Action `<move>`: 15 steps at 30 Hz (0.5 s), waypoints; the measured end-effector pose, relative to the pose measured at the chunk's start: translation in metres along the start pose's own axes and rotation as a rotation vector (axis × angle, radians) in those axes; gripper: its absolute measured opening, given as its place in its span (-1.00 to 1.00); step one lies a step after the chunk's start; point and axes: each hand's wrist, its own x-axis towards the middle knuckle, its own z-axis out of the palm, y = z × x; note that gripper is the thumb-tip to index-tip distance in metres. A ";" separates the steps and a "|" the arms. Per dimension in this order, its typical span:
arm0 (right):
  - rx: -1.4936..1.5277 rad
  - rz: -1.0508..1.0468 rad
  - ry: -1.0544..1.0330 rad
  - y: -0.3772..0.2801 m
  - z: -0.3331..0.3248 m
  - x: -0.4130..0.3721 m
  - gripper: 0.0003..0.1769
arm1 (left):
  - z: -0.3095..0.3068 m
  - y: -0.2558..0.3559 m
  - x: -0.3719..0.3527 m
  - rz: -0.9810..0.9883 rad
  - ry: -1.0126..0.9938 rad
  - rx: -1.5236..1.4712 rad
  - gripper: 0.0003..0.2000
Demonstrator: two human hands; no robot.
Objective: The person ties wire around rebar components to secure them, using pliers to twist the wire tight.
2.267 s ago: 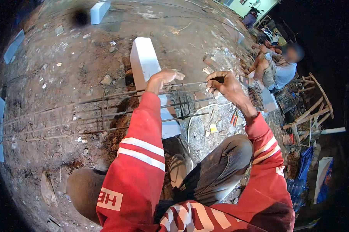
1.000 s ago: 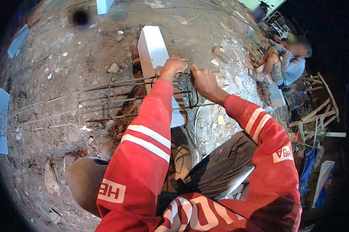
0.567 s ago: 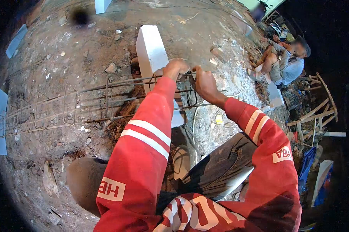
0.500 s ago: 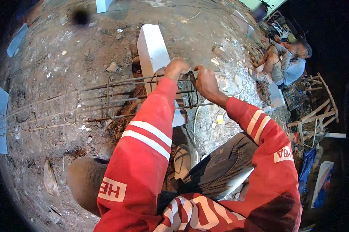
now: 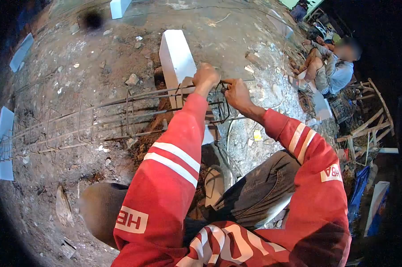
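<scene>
A long rebar cage of thin rods and square stirrups lies across white blocks, the nearer one a tall white block under its right end. My left hand is closed in a fist at the cage's upper rod, over the block's right edge; what its fingers hold is hidden. Just right of it, my right hand is closed at the cage's end, its index finger and thumb pinched near the top rod. Anything between those fingers is too small to make out. A dark stirrup hangs below both hands.
On the right a person sits on the ground near a wooden frame. Further white blocks stand at the far left and at the top. Rubble and stones cover the ground; my knees are below the cage.
My right hand has turned slightly, and its fingers sit a little lower against the rod. The whole view has shifted slightly. The stirrup at the cage's end looks tilted differently.
</scene>
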 end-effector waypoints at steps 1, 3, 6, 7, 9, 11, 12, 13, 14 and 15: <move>-0.020 -0.050 0.034 0.003 0.004 -0.003 -0.71 | 0.000 -0.001 -0.004 0.053 0.009 0.026 -0.64; -0.036 -0.100 0.073 0.002 0.007 -0.003 -0.72 | 0.003 -0.006 -0.004 0.109 0.020 0.058 -0.64; -0.088 -0.091 0.018 -0.003 -0.002 0.000 -0.60 | 0.006 -0.014 -0.010 0.247 0.020 -0.033 -0.70; -0.162 -0.096 -0.082 -0.008 -0.014 0.011 -0.62 | 0.006 -0.015 -0.015 0.264 0.089 -0.045 -0.73; -0.234 -0.104 -0.176 -0.009 -0.032 0.037 -0.65 | 0.004 -0.015 -0.020 0.285 0.163 -0.056 -0.76; -0.298 -0.135 -0.160 -0.001 -0.043 0.055 -0.74 | 0.007 -0.021 -0.021 0.369 0.197 -0.115 -0.80; -0.292 -0.134 -0.154 0.003 -0.046 0.060 -0.74 | 0.007 -0.024 -0.017 0.373 0.199 -0.108 -0.80; -0.243 -0.174 -0.199 0.008 -0.049 0.065 -0.77 | 0.008 -0.026 -0.014 0.374 0.149 -0.078 -0.80; -0.195 -0.215 -0.240 0.010 -0.053 0.069 -0.79 | 0.003 -0.022 -0.016 0.377 0.099 -0.049 -0.80; -0.193 -0.213 -0.235 0.012 -0.054 0.073 -0.79 | 0.001 -0.018 -0.019 0.382 0.099 -0.045 -0.80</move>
